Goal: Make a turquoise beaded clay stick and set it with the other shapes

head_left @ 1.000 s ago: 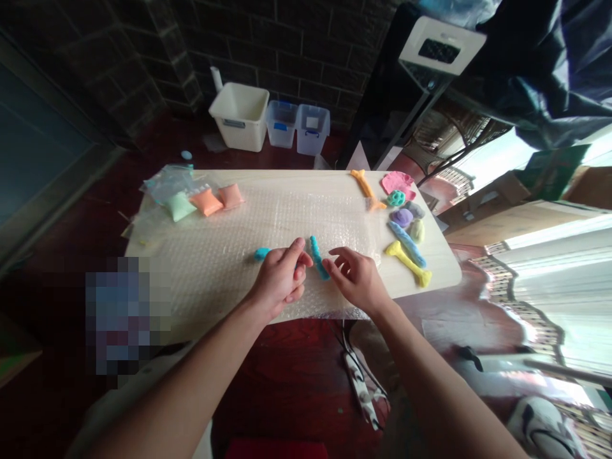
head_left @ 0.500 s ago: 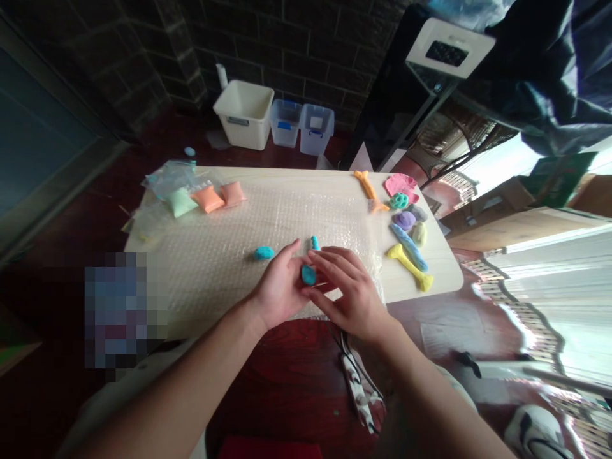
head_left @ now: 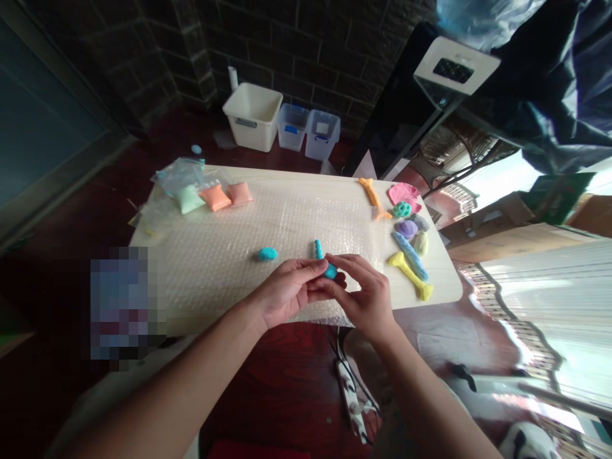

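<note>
My left hand (head_left: 285, 294) and my right hand (head_left: 364, 295) meet over the near edge of a bubble-wrap sheet (head_left: 248, 242) on a pale table (head_left: 444, 280). Both pinch a small teal clay piece (head_left: 329, 271) between their fingertips. A thin teal clay roll (head_left: 318, 248) lies on the sheet just beyond the fingers. A teal clay lump (head_left: 267, 254) sits further left, apart from both hands.
Finished clay shapes lie at the table's right end: an orange bone (head_left: 373, 196), a pink slab (head_left: 404, 192), a blue stick (head_left: 408, 246), a yellow bone (head_left: 411, 275). Clay packets (head_left: 215, 197) lie at the far left. Storage bins (head_left: 253, 116) stand on the floor behind.
The hands came together from apart. The left hand picked up a teal clay piece, and now both hands pinch it between their fingertips, a little further right.
</note>
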Action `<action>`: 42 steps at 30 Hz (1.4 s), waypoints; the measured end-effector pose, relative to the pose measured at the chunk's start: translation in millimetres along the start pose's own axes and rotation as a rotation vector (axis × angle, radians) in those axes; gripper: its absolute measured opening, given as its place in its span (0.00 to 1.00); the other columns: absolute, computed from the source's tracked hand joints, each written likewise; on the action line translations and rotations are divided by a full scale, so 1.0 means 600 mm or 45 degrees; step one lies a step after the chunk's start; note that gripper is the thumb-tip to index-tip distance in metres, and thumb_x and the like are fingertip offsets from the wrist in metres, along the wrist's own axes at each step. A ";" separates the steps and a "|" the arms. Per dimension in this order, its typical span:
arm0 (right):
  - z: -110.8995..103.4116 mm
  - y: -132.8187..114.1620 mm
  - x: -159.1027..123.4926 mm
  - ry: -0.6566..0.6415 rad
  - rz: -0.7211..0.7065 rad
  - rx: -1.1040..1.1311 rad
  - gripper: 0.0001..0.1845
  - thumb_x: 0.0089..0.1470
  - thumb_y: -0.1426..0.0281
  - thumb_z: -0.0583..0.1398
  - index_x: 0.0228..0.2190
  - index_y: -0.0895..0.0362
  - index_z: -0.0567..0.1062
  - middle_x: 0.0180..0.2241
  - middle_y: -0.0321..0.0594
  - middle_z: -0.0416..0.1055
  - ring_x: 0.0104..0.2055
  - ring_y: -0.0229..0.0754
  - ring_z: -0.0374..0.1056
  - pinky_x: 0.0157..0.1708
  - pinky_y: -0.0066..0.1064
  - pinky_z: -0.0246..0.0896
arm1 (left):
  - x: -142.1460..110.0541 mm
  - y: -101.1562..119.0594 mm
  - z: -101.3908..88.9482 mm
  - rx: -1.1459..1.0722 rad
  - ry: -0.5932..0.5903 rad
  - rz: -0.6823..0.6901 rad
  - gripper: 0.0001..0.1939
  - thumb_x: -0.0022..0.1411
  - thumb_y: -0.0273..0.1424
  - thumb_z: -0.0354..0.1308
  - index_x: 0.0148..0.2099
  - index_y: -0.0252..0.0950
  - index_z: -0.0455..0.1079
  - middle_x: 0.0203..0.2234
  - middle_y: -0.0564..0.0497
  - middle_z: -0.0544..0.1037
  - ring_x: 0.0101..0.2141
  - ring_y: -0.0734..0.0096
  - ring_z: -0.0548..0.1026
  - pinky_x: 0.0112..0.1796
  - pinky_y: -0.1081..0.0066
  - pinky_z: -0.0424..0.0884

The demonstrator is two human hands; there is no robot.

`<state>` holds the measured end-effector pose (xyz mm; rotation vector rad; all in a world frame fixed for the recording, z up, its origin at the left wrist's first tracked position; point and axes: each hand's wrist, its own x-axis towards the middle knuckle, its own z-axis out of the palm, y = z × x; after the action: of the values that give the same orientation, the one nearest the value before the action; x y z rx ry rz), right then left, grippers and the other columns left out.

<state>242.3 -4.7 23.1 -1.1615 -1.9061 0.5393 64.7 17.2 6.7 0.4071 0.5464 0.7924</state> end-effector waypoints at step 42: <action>0.004 -0.005 0.018 0.229 0.651 0.665 0.08 0.67 0.61 0.58 0.40 0.52 0.69 0.23 0.31 0.63 0.19 0.36 0.56 0.17 0.28 0.51 | -0.009 -0.048 0.033 -0.028 0.464 -0.011 0.16 0.68 0.38 0.55 0.37 0.31 0.76 0.31 0.44 0.80 0.30 0.66 0.78 0.35 0.65 0.73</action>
<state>236.0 3.5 28.6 -1.2801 -1.1986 1.0926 89.6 -8.0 8.8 0.2395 0.8771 0.8692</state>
